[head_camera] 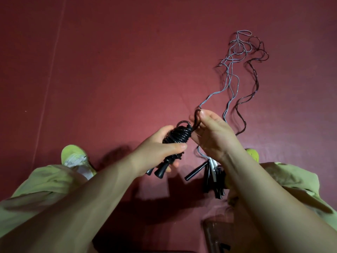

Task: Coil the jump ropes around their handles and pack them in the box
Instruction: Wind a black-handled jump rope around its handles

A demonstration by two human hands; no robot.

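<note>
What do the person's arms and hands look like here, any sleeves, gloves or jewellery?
Both forearms are bare up to the frame edge, with no sleeve in view. The left hand and the right hand wear no gloves, and no rings, watch or wristband show. Lower down the person wears light yellow-green trousers and matching yellow-green shoes.

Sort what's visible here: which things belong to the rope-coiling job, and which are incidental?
Job: black coiled rope gripped by left hand; its end loop pinched by right hand; uncoiled ropes; spare handles; clear box.
Incidental: red floor; green shoe.
</note>
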